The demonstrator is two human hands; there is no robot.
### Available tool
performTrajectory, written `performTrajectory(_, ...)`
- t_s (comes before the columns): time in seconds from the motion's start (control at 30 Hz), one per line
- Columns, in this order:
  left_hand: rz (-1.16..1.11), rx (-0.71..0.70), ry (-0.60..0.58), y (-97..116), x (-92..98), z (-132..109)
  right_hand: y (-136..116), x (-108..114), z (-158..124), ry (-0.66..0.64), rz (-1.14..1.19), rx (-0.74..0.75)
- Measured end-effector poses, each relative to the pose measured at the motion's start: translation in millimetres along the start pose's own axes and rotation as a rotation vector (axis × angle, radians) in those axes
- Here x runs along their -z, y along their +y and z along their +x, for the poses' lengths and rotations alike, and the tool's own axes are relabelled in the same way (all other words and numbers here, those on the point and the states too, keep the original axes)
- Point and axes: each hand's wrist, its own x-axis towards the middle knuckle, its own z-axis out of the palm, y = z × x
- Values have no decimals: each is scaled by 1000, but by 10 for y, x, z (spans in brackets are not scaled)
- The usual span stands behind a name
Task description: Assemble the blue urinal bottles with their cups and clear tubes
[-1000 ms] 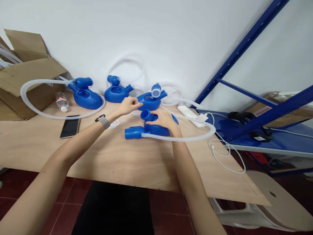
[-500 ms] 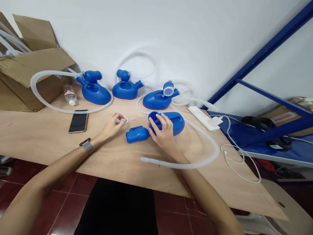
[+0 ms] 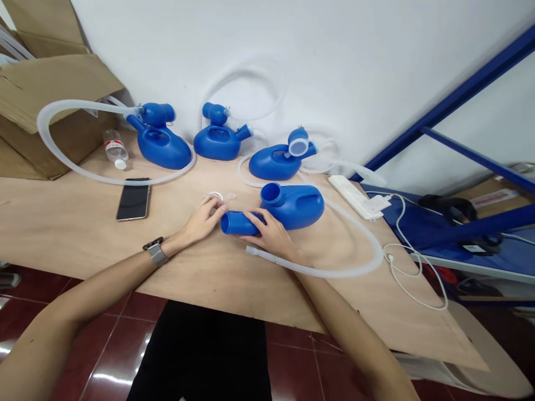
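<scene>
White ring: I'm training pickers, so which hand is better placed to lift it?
Probably the left hand: it is nearer the white ring, while the right hand holds the blue tube.

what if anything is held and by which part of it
The right grip holds the blue tubular piece by the end away from its open mouth. Whether the left grip beside that mouth holds anything cannot be told.

So the nearest jug [image 3: 301, 209] sat on the surface [image 3: 209, 284], three other jugs [image 3: 217, 145] kinda lined up behind it. Phone [image 3: 134, 201] and bottle [image 3: 115, 149] were off to its left, power strip [image 3: 353, 197] to its right.
</scene>
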Motion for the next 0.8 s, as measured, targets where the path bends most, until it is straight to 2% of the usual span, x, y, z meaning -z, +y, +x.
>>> performTrajectory(0.1,28,-65,3,88,-26,-24,-36,-92,-56,113,37,-90)
performTrajectory(0.2,12,-58,58,166,-82,-76,-168,-167,-78,269,148,-33)
performTrajectory(0.27,-64,-33,74,182,-132,-119,-263,-205,-77,366,230,-10)
performTrajectory(0.37,-232,5,51,159,-212,-166,-345,-237,-74,473,295,-61)
performTrajectory(0.57,-386,112,-39,107,-271,-129,-339,-228,-90,496,284,-52)
performTrajectory(0.8,-285,-22,-57,36,-261,-189,-372,-252,-133,475,227,-46)
